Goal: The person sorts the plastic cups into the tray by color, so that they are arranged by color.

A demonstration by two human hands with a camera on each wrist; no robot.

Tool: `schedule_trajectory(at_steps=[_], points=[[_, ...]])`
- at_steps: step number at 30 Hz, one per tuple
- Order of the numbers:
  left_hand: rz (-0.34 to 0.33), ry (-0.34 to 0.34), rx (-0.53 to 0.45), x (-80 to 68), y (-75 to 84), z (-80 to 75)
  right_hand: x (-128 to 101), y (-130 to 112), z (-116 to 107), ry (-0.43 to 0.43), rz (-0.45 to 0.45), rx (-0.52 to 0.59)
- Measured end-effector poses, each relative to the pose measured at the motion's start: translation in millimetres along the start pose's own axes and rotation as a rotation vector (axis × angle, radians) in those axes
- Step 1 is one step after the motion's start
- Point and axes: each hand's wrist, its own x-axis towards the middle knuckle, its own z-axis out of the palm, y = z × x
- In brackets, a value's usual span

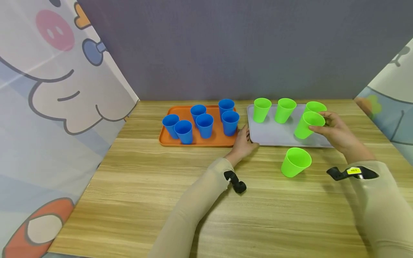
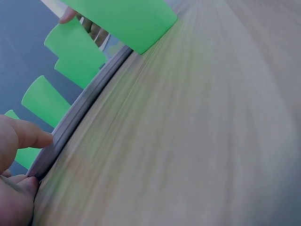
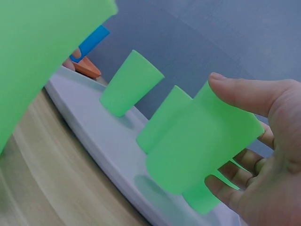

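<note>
My right hand [image 1: 338, 134] pinches a green cup [image 3: 193, 146] near its rim, the thumb on the near side and the fingers behind. This cup is held close over the right part of the grey tray [image 1: 269, 135], in front of another green cup [image 1: 317, 106] that it partly hides. Two more green cups [image 1: 262, 110] stand upright at the tray's back left. At the tray's front left corner, my left hand [image 1: 242, 144] holds the edge, thumb [image 2: 40, 139] on the front rim and fingers along the left side. One green cup [image 1: 292, 167] stands on the table before the tray.
Left of the grey tray lies an orange tray [image 1: 215, 138] bearing several upright blue cups [image 1: 204, 126]; the left hand sits close to its right end. A dark grey panel [image 1: 226, 50] rises behind the wooden table [image 1: 135, 200]. Printed cloth hangs at both sides.
</note>
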Motion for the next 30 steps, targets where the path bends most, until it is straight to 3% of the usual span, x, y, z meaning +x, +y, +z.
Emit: schedule_trajectory(at_steps=[11, 30], points=[[-0.004, -0.006, -0.004, -1.0, 1.3, -0.7, 0.0, 5.6, 5.4, 0.084, 0.08, -0.033], [0.0, -0.008, -0.003, 0.2, 0.2, -1.5, 3.6, 5.3, 8.2, 0.079, 0.125, -0.107]])
